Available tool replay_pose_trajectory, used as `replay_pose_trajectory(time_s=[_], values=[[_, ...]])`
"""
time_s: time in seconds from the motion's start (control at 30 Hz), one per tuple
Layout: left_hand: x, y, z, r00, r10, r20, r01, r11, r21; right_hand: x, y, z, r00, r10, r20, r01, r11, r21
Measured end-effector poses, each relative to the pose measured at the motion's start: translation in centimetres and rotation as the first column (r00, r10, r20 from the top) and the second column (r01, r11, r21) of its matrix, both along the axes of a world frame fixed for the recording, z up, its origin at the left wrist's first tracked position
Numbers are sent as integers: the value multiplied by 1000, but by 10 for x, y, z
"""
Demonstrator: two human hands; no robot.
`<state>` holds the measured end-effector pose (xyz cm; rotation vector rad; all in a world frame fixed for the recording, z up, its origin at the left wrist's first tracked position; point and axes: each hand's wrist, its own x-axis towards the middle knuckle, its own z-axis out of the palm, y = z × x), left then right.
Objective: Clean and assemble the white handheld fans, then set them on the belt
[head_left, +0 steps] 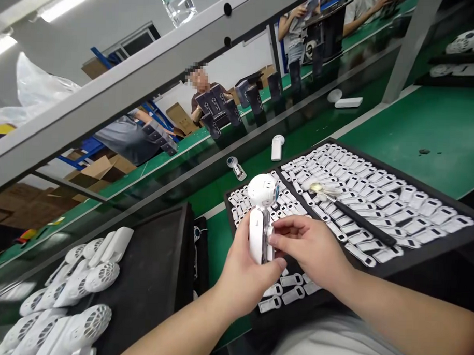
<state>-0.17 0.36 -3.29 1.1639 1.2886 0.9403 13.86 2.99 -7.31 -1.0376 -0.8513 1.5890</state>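
Holding 1 white fan (258,219) upright in the left hand (241,278), wrapped snugly round the lower part. Touching the fan's side with the right hand (312,247), nearly closed at thumb and fingertips; cannot tell if pinching a small piece there. Holding the fan up over black trays (428,254) full of little white pieces (395,209). Can see 1 long black tool (363,222) lying on top of those pieces. Can also see 2 more fans (277,149) on the green table (410,121), just past the trays, and others in a dark bin (156,268) at the left.
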Motion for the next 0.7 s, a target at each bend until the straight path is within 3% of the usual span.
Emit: replay_pose_trajectory(time_s=[0.17, 0.23, 0.27, 0.33, 0.37, 0.4, 0.43, 0.5, 0.57, 0.7], values=[[-7, -3, -12, 979, 28, -202, -17, 998, 58, -11, -5, -11, 998, -14, 62, 12, 999, 38], [-9, -2, -16, 982, 66, -176, -49, 994, 97, -10, -4, -18, 978, -28, 207, -13, 981, 193], [-10, 0, -17, 991, 67, -115, -58, 995, 80, -7, -3, -23, 943, -55, 328, -56, 946, 320], [-12, 3, -18, 994, 60, 91, -57, 998, -38, 11, 5, -37, 774, -198, 601, -195, 829, 524], [-14, 5, -18, 976, 72, 206, -50, 993, -109, 24, 12, -46, 630, -288, 721, -267, 792, 550], [-15, 7, -17, 948, 95, 305, -44, 985, -169, 40, 19, -55, 449, -364, 816, -311, 793, 525], [-16, 9, -16, 917, 124, 380, -46, 977, -208, 57, 27, -65, 244, -392, 887, -310, 835, 454], [-17, 11, -14, 871, 162, 463, -63, 973, -223, 89, 42, -83, -111, -303, 947, -254, 929, 268], [-18, 12, -13, 853, 159, 497, -58, 975, -214, 113, 53, -96, -245, -207, 947, -241, 959, 148], [-18, 12, -13, 853, 134, 504, -46, 982, -182, 131, 61, -96, -243, -155, 958, -283, 956, 83]])
